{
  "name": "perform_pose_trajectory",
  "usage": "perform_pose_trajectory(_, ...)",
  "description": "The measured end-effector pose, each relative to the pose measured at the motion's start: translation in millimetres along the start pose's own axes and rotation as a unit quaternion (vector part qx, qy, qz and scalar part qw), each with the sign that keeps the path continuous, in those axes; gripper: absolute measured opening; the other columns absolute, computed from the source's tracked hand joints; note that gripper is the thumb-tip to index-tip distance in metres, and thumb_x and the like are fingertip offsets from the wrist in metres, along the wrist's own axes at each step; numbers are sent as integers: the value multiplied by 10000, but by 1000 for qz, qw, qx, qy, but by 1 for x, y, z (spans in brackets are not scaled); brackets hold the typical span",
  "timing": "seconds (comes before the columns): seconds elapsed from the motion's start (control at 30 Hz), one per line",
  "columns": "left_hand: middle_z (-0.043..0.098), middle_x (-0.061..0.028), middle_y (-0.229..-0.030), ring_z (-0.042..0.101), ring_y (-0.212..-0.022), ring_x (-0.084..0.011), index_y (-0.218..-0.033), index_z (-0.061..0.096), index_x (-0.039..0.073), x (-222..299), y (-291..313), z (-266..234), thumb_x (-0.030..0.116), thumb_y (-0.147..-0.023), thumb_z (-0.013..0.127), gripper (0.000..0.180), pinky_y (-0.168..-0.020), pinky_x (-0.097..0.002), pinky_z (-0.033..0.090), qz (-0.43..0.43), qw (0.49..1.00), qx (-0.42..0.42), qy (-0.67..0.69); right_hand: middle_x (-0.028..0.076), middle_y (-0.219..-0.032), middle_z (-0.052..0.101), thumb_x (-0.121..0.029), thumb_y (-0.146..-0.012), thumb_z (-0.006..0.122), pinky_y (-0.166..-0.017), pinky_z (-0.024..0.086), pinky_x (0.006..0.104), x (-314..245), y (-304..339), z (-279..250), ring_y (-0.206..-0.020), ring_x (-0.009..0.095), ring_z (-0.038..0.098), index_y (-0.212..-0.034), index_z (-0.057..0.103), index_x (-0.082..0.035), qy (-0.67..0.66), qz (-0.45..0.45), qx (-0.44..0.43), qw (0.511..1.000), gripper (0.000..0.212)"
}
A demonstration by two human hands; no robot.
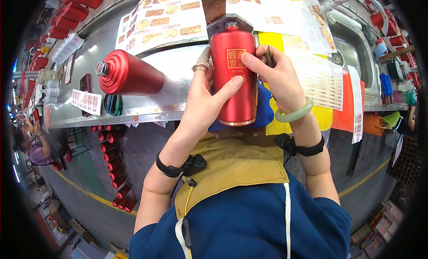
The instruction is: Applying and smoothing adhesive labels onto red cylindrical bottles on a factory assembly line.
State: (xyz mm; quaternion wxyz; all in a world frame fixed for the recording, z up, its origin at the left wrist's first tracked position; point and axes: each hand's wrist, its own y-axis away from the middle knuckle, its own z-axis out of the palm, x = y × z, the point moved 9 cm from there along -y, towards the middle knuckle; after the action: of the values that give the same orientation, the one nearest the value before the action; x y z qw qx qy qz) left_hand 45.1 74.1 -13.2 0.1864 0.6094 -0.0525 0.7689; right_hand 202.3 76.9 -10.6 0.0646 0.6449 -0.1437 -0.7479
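left hand: grasps red bottle, fingers partly hidden | right hand: touches it, holds thin dark item, kind unclear

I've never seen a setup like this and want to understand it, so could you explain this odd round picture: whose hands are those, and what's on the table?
There's no machine arm here: a person works bare-handed. The camera sits on their head and looks down; its fisheye lens bends straight edges. The picture's left is the person's left.

The left hand holds a red bottle, neck pointing away from the person. The right hand has its thumb on the bottle's gold label; a thin dark object by its fingers is hard to identify.

On the metal bench are a second red bottle, printed sheets and a small label strip.
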Motion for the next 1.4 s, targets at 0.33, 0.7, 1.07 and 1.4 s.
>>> perform_pose_trajectory(0.33, 499, -194, -1467, 530, -1327, -219, -1585, 197, -30, 2, 0, -6, 177, -993, 688, 797, -1109, -373, 439, -36, 992, 1, 120, -17, -889, 610, -218, -898, 825, -751, 465, 215, -7, 0, 4, -825, 52, 549, -981, 599, -31, 18, -19, -12, 1000, 305)
perform_pose_trajectory(0.7, 479, -194, -1482, 526, -1334, -231, -1592, 191, 2, -1, 0, -4, 134, -943, 751, 868, -1121, -386, 442, -22, 998, -12, 65, -8, -915, 613, -209, -906, 816, -762, 477, 227, -4, -1, 4, -845, 62, 558, -1009, 593, -23, 9, -20, -15, 1000, 308)
perform_pose_trajectory(1.07, 508, -166, -1462, 537, -1315, -210, -1582, 256, 25, -4, 0, -7, 163, -993, 693, 747, -1112, -364, 445, -21, 996, -2, 91, 17, -949, 681, -75, -961, 682, -739, 489, 220, -26, 60, 6, -799, 73, 565, -1140, 672, 7, 63, -168, 20, 984, 196)
perform_pose_trajectory(1.4, 512, -175, -1451, 540, -1310, -211, -1581, 258, 25, -3, 1, -7, 187, -1004, 682, 735, -1102, -364, 451, -22, 997, 0, 69, 73, -918, 715, -55, -899, 713, -579, 415, 269, -21, 76, 7, -635, 124, 526, -1075, 741, -40, 198, -209, 53, 956, 179)
